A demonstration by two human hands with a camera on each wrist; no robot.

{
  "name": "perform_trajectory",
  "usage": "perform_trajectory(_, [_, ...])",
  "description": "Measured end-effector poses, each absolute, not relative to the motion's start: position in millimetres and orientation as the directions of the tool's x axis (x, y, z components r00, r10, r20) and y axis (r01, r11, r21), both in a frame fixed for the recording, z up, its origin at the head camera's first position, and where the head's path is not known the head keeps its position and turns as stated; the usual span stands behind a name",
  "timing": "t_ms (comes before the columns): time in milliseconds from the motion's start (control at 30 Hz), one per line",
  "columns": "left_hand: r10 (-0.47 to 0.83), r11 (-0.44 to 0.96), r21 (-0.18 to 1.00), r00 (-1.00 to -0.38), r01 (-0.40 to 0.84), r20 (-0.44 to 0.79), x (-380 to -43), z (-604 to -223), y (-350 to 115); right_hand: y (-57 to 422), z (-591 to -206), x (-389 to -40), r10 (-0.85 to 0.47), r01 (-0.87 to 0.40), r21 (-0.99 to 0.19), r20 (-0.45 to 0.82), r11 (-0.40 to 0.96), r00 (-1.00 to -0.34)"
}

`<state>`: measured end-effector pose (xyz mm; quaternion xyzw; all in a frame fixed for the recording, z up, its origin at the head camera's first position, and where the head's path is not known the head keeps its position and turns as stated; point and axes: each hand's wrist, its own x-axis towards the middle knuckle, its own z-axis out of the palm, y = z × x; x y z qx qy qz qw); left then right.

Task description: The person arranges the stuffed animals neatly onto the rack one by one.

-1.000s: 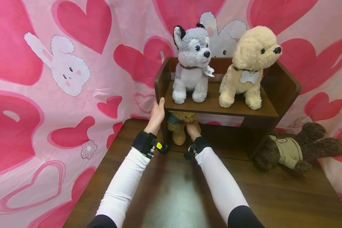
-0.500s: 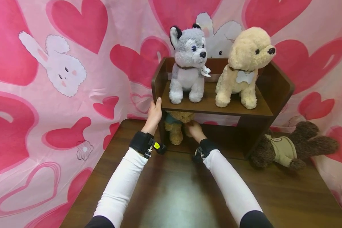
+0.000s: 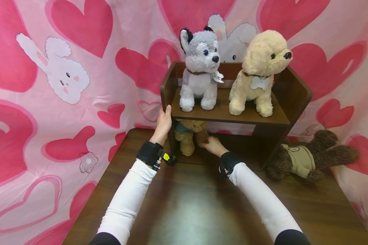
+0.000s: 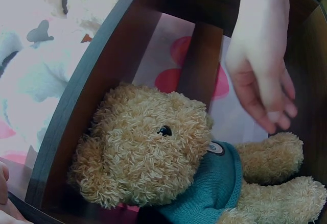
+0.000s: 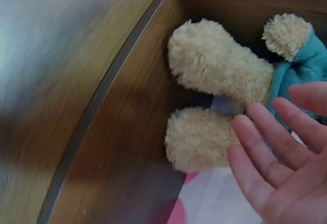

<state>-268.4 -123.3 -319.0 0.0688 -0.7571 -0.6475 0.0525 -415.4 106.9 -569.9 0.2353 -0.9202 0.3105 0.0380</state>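
At frame centre, the shelf (image 3: pixel 263 117) is sheltering a teddy (image 3: pixel 188 136) underneath. The left hand (image 3: pixel 163 124) is gripping the shelf's left wall; the right hand (image 3: pixel 213 145), fingers relaxed and spread, is hovering just beside the teddy's legs.

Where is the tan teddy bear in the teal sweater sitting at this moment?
In the head view, the teddy bear sits under the shelf, at its left end, between the left hand and right hand.
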Motion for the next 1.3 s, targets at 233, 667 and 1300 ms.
perform_trajectory(233, [-0.178,0.170,0.985,-0.984,-0.035,-0.004,-269.4,-319.2,-122.5,107.0,-473.3,-325.7,-0.550,-0.463,-0.549,0.008,0.696,-0.835])
perform_trajectory(667, [-0.173,0.165,0.986,-0.983,0.034,0.063,-269.3,-320.7,-122.6,111.6,-442.5,-277.4,-0.572,-0.482,-0.452,-0.079,0.750,-0.816])
perform_trajectory(1300, [-0.168,0.148,0.986,-0.981,0.072,0.097,-270.4,-321.8,-121.4,137.2,-431.6,-255.7,-0.620,-0.541,-0.339,-0.193,0.770,-0.761])
